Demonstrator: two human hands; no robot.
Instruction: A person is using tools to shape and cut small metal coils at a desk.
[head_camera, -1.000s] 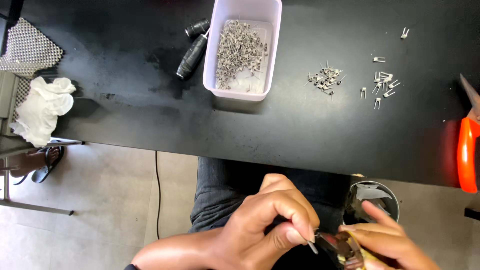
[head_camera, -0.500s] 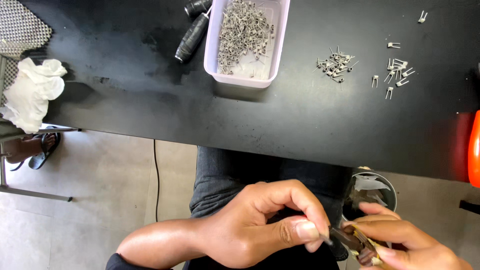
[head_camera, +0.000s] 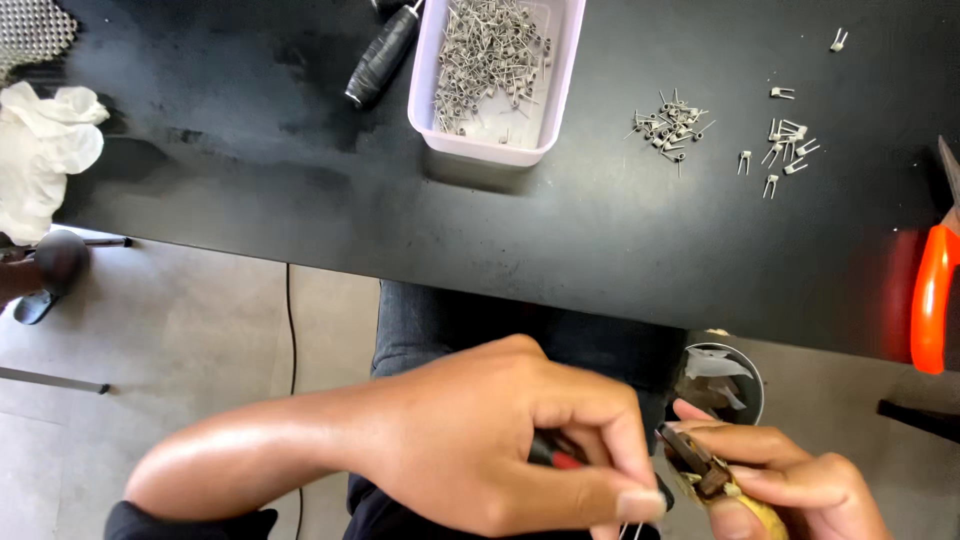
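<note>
Two hands are held together near the tabletop (head_camera: 300, 200); a thin wire (head_camera: 636, 530) is pinched by the left hand (head_camera: 500, 440); pliers (head_camera: 700, 470), gripped by the right hand (head_camera: 790, 485), lie just right, angled far-left.

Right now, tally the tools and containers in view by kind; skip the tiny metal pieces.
Black-handled tool: 1
Orange-handled tool: 1
Small pliers, held in the right hand: 1
White tray: 1
Round cup on the floor: 1
Total: 5
</note>
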